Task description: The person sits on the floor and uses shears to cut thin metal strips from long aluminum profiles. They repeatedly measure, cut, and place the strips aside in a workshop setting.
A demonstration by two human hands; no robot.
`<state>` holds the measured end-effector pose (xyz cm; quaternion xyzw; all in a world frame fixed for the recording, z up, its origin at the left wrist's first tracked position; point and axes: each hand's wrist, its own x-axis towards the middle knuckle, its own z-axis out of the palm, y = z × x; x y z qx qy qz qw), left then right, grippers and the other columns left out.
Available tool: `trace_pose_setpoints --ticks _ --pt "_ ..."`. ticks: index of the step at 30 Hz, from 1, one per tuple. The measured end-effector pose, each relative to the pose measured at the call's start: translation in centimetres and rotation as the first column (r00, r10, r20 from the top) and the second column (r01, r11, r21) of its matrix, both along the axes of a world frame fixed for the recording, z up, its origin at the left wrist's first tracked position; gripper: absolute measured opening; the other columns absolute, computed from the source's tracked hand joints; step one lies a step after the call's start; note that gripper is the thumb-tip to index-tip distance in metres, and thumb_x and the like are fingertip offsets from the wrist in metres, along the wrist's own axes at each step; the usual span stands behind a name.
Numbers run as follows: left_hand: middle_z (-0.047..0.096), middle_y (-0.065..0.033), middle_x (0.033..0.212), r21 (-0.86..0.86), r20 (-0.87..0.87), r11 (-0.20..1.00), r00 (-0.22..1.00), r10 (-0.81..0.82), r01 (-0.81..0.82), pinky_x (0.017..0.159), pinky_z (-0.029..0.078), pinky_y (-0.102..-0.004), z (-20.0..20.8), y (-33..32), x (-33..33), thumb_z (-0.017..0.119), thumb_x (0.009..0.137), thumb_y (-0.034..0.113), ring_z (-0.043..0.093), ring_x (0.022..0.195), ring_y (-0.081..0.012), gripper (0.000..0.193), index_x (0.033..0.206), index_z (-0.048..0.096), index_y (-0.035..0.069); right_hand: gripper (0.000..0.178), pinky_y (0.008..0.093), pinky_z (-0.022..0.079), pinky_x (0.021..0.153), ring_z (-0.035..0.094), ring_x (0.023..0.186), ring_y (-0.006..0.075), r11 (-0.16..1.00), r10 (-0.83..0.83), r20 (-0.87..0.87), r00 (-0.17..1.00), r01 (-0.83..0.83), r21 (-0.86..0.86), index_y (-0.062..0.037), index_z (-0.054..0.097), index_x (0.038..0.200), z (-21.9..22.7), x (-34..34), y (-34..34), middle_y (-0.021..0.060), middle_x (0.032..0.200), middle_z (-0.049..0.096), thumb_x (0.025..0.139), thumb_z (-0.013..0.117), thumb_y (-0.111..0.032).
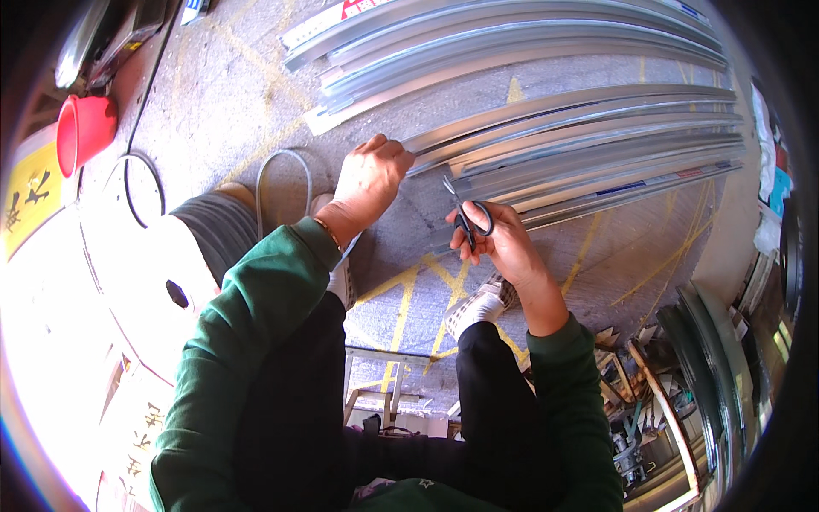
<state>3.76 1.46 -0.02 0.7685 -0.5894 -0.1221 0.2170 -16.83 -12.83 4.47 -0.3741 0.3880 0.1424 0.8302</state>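
My left hand [371, 177] is closed, fingers pressed together, at the near-left end of a bundle of long grey metal strips [589, 158] on the ground. Whatever its fingertips pinch is too hidden to name. To its right, my right hand [505, 243] grips a pair of scissors [465, 222] with black loop handles. The scissors' short blades point up toward the strips and touch nothing that I can make out. Under my left forearm lies a large spool [209, 235] wound with dark grey line, partly covered by my sleeve.
More long metal strips [512, 51] lie farther off. A grey loop of hose [286, 155] rises beside the spool. A red bucket [85, 132] and a yellow sign [38, 200] stand left. Coiled dark strips [708, 367] and a rusty metal frame [665, 401] crowd the right.
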Motion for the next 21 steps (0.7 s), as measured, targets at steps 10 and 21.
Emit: trace_pose_setpoints --ticks 10,21 --pt "0.069 -0.0143 0.083 0.474 -0.395 0.824 0.761 0.514 -0.311 0.073 0.052 -0.0397 -0.7 7.1 -0.4 0.063 0.092 0.022 0.068 0.079 -0.0306 0.02 0.096 0.071 0.004 0.05 0.0216 0.045 0.046 0.068 0.061 0.0135 0.908 0.384 -0.072 0.921 -0.39 -0.152 0.0015 0.067 0.099 -2.2 4.1 3.7 0.0095 0.075 0.069 0.094 0.062 -0.048" --pt "0.074 -0.01 0.079 0.437 -0.61 0.862 0.62 0.494 -0.257 0.07 0.054 -0.0327 -1.4 7.0 -1.3 0.065 0.087 0.019 0.072 0.075 -0.0209 0.019 0.092 0.075 0.003 0.044 0.0263 0.045 0.047 0.063 0.053 0.0125 0.802 0.418 -0.101 0.903 -0.418 -0.426 0.0 0.065 0.081 -4.1 6.7 5.0 0.006 0.063 0.064 0.094 0.065 -0.042"
